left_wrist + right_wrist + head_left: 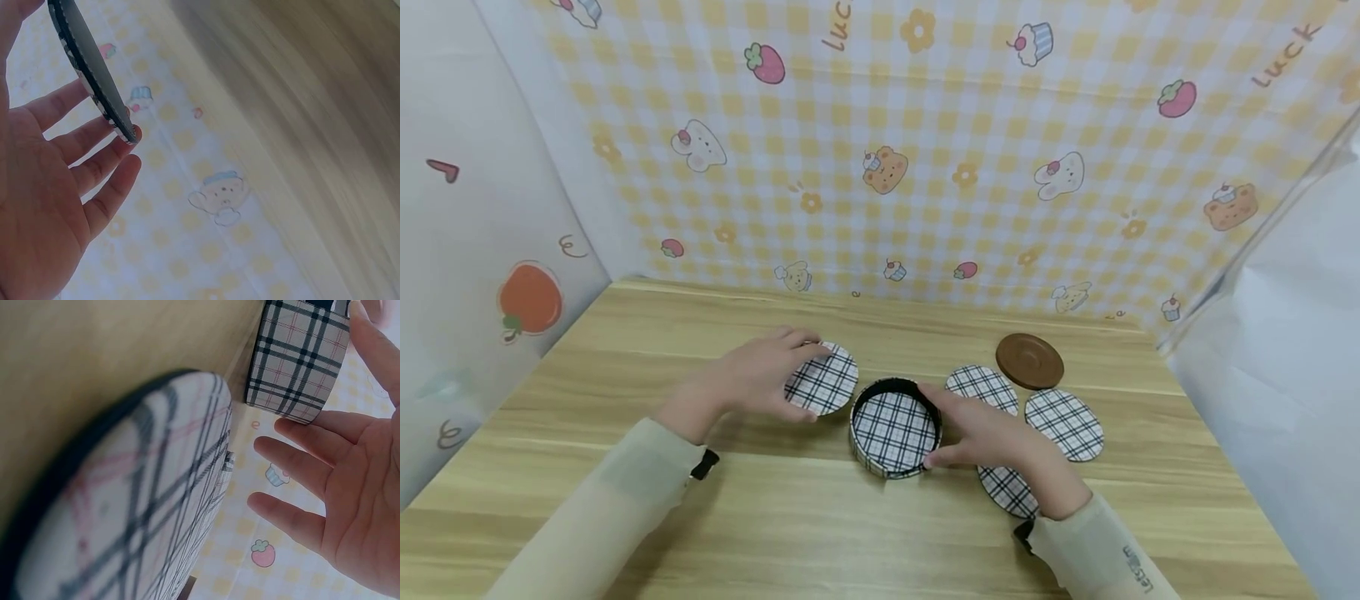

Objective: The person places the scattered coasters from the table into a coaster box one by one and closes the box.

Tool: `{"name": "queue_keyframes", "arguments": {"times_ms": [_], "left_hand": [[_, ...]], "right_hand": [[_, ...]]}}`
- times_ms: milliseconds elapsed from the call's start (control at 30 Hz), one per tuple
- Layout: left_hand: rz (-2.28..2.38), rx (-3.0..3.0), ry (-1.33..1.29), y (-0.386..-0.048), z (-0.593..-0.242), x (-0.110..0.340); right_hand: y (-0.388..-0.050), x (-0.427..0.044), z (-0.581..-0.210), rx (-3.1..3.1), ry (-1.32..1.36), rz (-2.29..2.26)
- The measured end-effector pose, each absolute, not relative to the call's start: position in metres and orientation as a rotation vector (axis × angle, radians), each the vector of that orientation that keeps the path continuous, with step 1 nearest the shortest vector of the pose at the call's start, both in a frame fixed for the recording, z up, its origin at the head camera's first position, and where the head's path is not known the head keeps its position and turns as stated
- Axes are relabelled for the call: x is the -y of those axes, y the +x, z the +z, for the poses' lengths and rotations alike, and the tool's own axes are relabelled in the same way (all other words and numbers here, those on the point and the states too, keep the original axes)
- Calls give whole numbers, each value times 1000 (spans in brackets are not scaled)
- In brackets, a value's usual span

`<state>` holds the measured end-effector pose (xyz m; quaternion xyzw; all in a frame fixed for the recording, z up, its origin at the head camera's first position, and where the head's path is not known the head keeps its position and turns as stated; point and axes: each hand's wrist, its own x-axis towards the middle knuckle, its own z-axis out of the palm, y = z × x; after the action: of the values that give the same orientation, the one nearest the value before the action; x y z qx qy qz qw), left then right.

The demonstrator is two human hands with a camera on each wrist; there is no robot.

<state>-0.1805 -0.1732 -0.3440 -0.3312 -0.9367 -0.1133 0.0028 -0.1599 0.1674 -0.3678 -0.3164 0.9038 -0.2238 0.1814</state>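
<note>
My left hand point(763, 372) holds a round plaid coaster point(829, 385) by its edges, just left of the holder. The left wrist view shows that coaster point(95, 72) edge-on, raised between thumb and fingers, with a dark rim and grey underside. A round plaid coaster holder point(868, 461) with a black inner wall stands on the table, a plaid coaster point(895, 429) lying inside. My right hand point(992, 433) grips the holder's right side, thumb and index finger on its wall; the other fingers extend loosely in the right wrist view.
Three plaid coasters lie right of the holder: one behind my right hand point(981, 382), one farther right point(1065, 425), one partly under the wrist point(1004, 492). A brown round disc point(1030, 360) lies behind them. A patterned cloth point(925, 225) backs the wooden table point(820, 533).
</note>
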Motion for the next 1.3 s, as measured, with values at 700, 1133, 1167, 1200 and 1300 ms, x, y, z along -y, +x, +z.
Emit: {"name": "queue_keyframes", "arguments": {"times_ms": [700,1133,1167,1200,1300], "left_hand": [[-355,2932,-1158,-169,-352,124],[-309,2921,-1248,-159,-350,98],[-295,2923,-1247,-159,-350,97],[-281,2925,-1243,-159,-350,95],[-250,2936,-1229,-158,-351,90]], "right_hand": [[-160,-167,-367,-2557,-908,-634],[-162,-168,-369,-2560,-922,-657],[-162,-168,-368,-2561,-921,-658],[-162,-168,-368,-2560,-924,-661],[-162,-168,-368,-2557,-939,-674]]}}
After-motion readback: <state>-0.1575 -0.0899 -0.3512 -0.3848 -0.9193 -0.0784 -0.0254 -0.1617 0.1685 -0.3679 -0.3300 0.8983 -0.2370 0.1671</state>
